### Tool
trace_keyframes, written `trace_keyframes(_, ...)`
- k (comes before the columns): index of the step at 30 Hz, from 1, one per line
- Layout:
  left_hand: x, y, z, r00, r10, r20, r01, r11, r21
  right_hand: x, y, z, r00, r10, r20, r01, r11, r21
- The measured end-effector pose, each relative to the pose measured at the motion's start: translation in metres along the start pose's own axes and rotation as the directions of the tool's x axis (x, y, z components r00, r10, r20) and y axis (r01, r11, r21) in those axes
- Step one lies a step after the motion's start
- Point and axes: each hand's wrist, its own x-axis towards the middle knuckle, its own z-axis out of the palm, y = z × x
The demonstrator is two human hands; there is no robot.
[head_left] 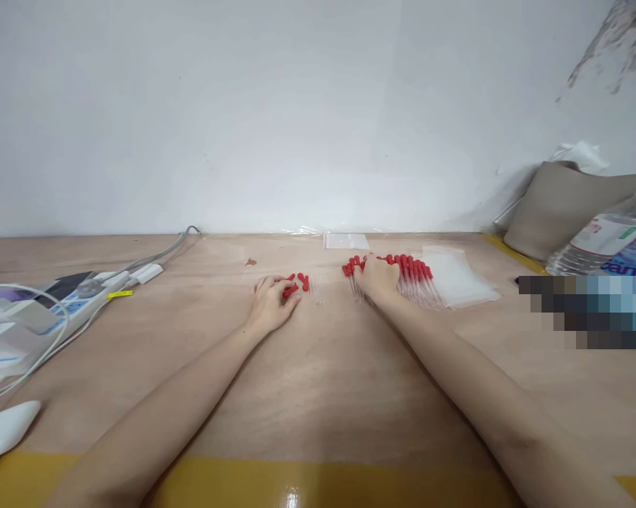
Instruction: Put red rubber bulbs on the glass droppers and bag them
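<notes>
On the wooden table [318,381], my left hand [270,302] rests with fingers curled around a few red-capped glass droppers [298,283] lying in a small group. My right hand [378,276] lies on top of a wide row of several red-capped droppers [416,276], fingers bent down onto them. A stack of clear plastic bags [458,279] lies just right of that row. Another small clear bag [346,240] sits by the wall behind the hands.
At the left lie a power strip with cables [79,296] and a white object [5,429]. At the right stand a water bottle [603,243] on its side and a grey bag [561,204] against the wall. Yellow tape lines the near edge [318,483].
</notes>
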Motion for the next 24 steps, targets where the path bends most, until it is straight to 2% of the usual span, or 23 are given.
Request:
trace_keyframes(4,0.005,0.005,0.003,0.998,-0.010,-0.054,0.012,0.999,0.037,-0.012,-0.017,-0.003,0.987,-0.147,-0.058,0.145,0.989,-0.035)
trace_keyframes(6,0.009,0.010,0.007,0.995,0.004,-0.095,0.002,0.998,0.062,-0.020,-0.031,-0.003,0.976,-0.218,0.019,0.218,0.976,0.014)
trace_keyframes(10,0.014,0.018,0.013,0.992,0.056,-0.114,-0.043,0.992,0.115,-0.030,-0.054,-0.001,0.954,-0.189,0.234,0.163,0.979,0.124)
trace_keyframes(15,0.014,0.021,0.016,0.988,0.085,-0.126,-0.071,0.991,0.113,-0.025,-0.059,0.006,0.934,-0.124,0.335,0.066,0.982,0.179)
trace_keyframes(19,0.011,0.019,0.011,0.980,0.101,-0.173,-0.096,0.995,0.037,-0.022,-0.055,0.007,0.932,-0.101,0.348,0.029,0.978,0.207)
trace_keyframes(22,0.004,0.018,0.004,0.978,0.094,-0.183,-0.105,0.993,-0.047,-0.026,-0.048,0.000,0.938,-0.162,0.306,0.081,0.962,0.260)
trace_keyframes(24,-0.002,0.021,-0.003,0.978,0.132,-0.163,-0.149,0.985,-0.092,-0.030,-0.038,-0.006,0.946,-0.197,0.257,0.119,0.950,0.287)
